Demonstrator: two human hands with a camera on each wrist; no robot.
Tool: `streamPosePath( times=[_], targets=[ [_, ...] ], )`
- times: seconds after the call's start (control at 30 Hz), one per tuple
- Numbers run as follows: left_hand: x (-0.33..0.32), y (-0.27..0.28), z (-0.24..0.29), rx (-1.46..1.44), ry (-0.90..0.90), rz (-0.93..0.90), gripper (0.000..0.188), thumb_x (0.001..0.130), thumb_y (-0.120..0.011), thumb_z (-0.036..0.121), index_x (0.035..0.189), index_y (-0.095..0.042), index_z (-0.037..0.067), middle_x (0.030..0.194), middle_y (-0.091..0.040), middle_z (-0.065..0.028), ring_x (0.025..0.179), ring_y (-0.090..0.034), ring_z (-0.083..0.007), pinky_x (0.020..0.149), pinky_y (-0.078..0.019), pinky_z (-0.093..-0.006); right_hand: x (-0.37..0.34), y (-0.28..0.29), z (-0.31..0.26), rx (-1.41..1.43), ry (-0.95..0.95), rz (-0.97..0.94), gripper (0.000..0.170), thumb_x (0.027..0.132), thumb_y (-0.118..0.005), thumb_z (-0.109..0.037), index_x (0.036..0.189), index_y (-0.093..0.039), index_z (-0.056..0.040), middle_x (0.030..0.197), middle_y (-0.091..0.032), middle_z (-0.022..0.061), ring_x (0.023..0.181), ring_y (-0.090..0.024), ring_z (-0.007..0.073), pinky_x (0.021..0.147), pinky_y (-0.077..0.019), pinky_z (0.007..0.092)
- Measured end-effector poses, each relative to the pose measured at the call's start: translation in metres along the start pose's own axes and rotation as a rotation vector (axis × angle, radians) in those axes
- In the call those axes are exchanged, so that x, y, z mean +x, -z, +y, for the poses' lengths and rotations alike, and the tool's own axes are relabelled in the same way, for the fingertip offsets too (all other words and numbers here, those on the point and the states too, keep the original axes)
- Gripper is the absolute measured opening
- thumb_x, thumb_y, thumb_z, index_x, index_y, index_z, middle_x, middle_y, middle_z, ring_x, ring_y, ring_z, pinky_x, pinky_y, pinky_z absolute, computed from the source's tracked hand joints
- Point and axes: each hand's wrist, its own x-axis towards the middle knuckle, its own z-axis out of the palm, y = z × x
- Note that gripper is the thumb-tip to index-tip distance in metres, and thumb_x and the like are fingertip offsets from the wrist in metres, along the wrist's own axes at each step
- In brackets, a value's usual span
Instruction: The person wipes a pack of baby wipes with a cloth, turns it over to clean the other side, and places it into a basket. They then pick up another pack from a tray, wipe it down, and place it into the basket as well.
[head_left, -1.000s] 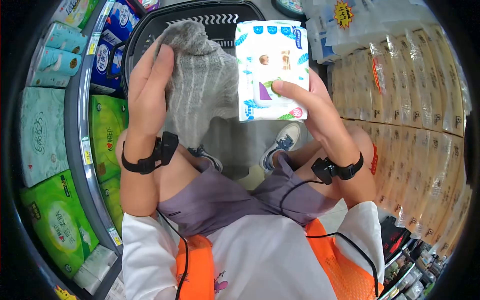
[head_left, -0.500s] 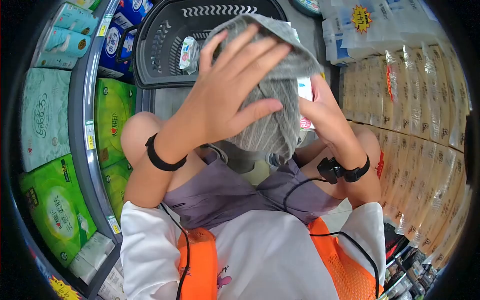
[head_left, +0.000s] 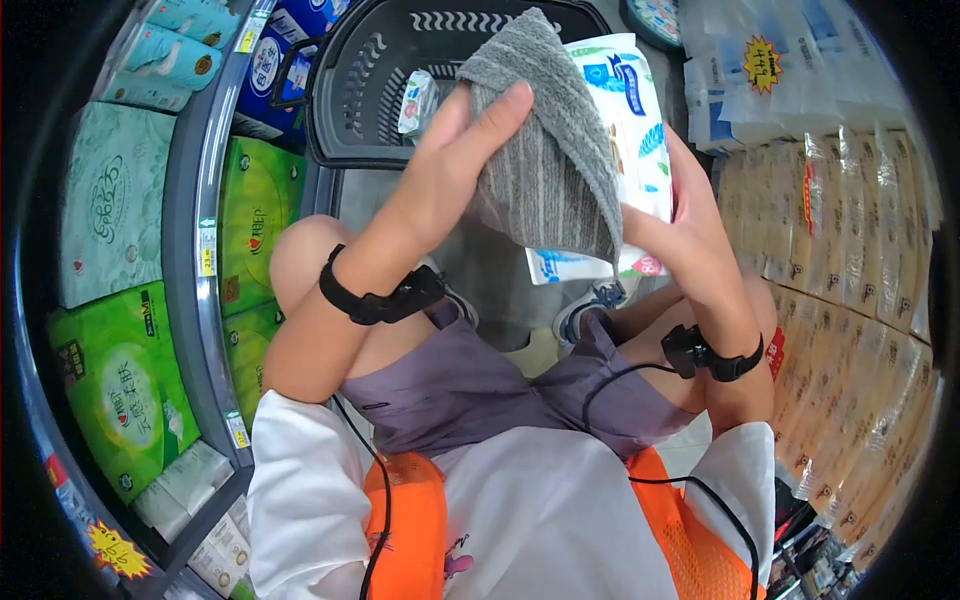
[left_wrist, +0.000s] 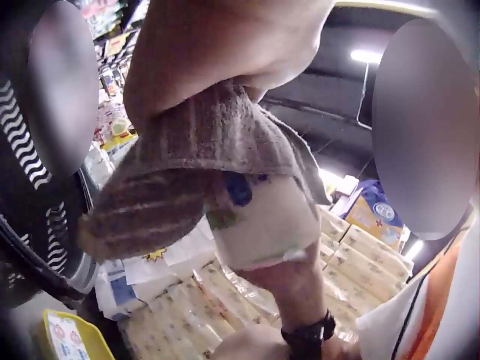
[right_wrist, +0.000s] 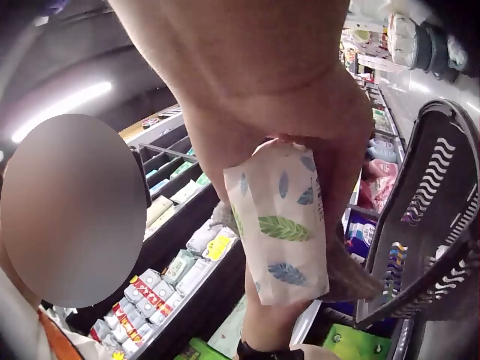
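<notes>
Left hand (head_left: 452, 165), thumb atop grey cloth (head_left: 555, 160)

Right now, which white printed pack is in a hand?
The larger pack, gripped by the right hand and partly hidden behind the gray cloth in the head view; the smaller pack is in the black basket.

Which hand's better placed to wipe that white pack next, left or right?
Likely the left hand: it grips the gray cloth, which overlaps the white pack; the right hand holds the pack.
</notes>
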Motion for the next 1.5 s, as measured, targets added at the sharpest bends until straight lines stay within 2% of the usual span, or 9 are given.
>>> streamPosePath(
  times=[0.63,0.83,0.93,1.03,1.13,1.23,1.33,1.43,1.5],
  targets=[
    [0.002,0.032,0.0,0.41,0.066,-0.164,0.038,0.109,-0.056,0.027,0.132,-0.062,-0.002,0.12,-0.07,-0.0025,0.109,-0.062,-0.0108,0.098,-0.0477,-0.028,-0.008,0.004,0.008,-0.227,-0.028,-0.099,0.087,0.072,-0.088,-0.016,0.144,-0.044,0.0044,0.122,-0.066,0.01,0.108,-0.064,0.014,0.095,-0.051,0.0297],
    [0.009,0.033,-0.007,0.626,-0.345,-0.138,0.038,0.105,-0.062,0.03,0.113,-0.066,-0.006,0.09,-0.069,-0.0159,0.078,-0.058,-0.0176,0.078,-0.0497,-0.0321,-0.008,0.005,0.004,-0.183,-0.083,-0.156,0.088,0.073,-0.087,-0.016,0.145,-0.042,0.0059,0.12,-0.067,0.0104,0.106,-0.065,0.0145,0.094,-0.0521,0.03],
    [0.008,0.04,0.003,0.888,-0.141,-0.16,0.034,0.107,-0.056,0.024,0.123,-0.065,-0.005,0.108,-0.074,-0.0089,0.095,-0.063,-0.0132,0.086,-0.0507,-0.0315,-0.008,0.004,0.003,-0.196,-0.077,-0.154,0.088,0.073,-0.086,-0.013,0.146,-0.042,0.0063,0.121,-0.067,0.0106,0.107,-0.066,0.0145,0.094,-0.0523,0.0297],
    [0.009,0.037,0.008,0.97,-0.082,-0.116,0.036,0.108,-0.057,0.028,0.118,-0.067,-0.005,0.098,-0.075,-0.0069,0.085,-0.061,-0.0123,0.08,-0.0509,-0.0317,-0.01,0.001,-0.002,-0.144,-0.108,-0.142,0.086,0.073,-0.085,-0.011,0.146,-0.042,0.0062,0.123,-0.067,0.0105,0.108,-0.066,0.0145,0.095,-0.0524,0.0298],
    [0.008,0.03,0.004,0.714,-0.269,-0.067,0.04,0.107,-0.058,0.033,0.117,-0.068,-0.004,0.095,-0.074,-0.0053,0.082,-0.059,-0.011,0.078,-0.0506,-0.0306,-0.009,0.001,-0.005,-0.084,-0.13,-0.185,0.085,0.074,-0.085,-0.01,0.145,-0.042,0.0057,0.123,-0.067,0.0093,0.109,-0.066,0.0145,0.096,-0.0526,0.0297],
    [0.003,0.025,0.019,0.421,-0.014,-0.067,0.039,0.107,-0.06,0.034,0.118,-0.069,-0.003,0.098,-0.074,-0.0044,0.086,-0.06,-0.0086,0.08,-0.0508,-0.0292,-0.013,0.001,-0.008,-0.087,-0.124,-0.211,0.085,0.074,-0.085,-0.01,0.145,-0.042,0.0053,0.122,-0.067,0.0083,0.109,-0.066,0.015,0.096,-0.0524,0.0297],
    [0.003,0.027,0.012,0.603,-0.278,-0.079,0.035,0.102,-0.064,0.03,0.116,-0.071,-0.002,0.101,-0.075,-0.0168,0.093,-0.072,-0.0229,0.085,-0.0541,-0.0355,-0.014,0.0,-0.011,-0.066,-0.117,-0.187,0.082,0.073,-0.084,-0.011,0.144,-0.045,0.0049,0.12,-0.067,0.0075,0.107,-0.066,0.0145,0.095,-0.0523,0.0293],
    [0.012,0.034,0.003,0.921,-0.725,-0.174,0.03,0.103,-0.063,0.021,0.122,-0.068,-0.001,0.112,-0.075,-0.013,0.102,-0.072,-0.0293,0.089,-0.0528,-0.0371,-0.01,0.004,-0.005,-0.2,-0.11,-0.209,0.08,0.072,-0.084,-0.012,0.142,-0.048,0.0043,0.119,-0.068,0.008,0.105,-0.066,0.0135,0.093,-0.0521,0.029],
    [0.012,0.031,-0.003,0.953,-0.72,-0.131,0.03,0.101,-0.063,0.019,0.123,-0.068,-0.001,0.116,-0.073,-0.0171,0.107,-0.069,-0.0366,0.091,-0.0527,-0.0399,-0.01,0.005,0.0,-0.25,-0.103,-0.218,0.079,0.072,-0.084,-0.014,0.14,-0.049,0.0038,0.117,-0.068,0.0084,0.103,-0.066,0.013,0.092,-0.0519,0.0285]
  ],
)
